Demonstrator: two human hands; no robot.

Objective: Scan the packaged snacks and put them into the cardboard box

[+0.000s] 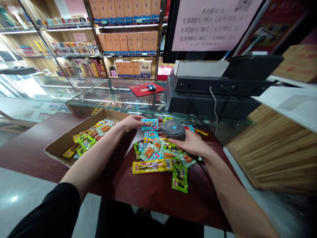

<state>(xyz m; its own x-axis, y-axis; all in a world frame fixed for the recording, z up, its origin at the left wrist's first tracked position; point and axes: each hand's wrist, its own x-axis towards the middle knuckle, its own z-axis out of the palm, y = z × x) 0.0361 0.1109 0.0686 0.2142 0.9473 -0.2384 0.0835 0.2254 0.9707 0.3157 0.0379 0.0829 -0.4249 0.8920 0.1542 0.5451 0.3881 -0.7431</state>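
Observation:
Between the fingers of my left hand (132, 123) is the edge of a blue snack packet (150, 124), held flat above the pile. My right hand (192, 142) is wrapped round a dark grey barcode scanner (172, 130), its head close to the packet's right end. Under both lies a pile of snack packets, with small sausages in clear wrappers (149, 152), a long yellow packet (152, 166) and a green packet (180, 178) at the near side. Left of the pile, a cardboard box (59, 138) holds more mixed packets (86, 140).
A dark red table (119, 185) carries the box and pile. Behind it stands a glass counter with a red mouse pad (138, 90) and a mouse (151, 87). Black register equipment (210, 84) and a screen bearing a pink price sheet (210, 23) rise at right. The scanner's cable (210, 178) trails down.

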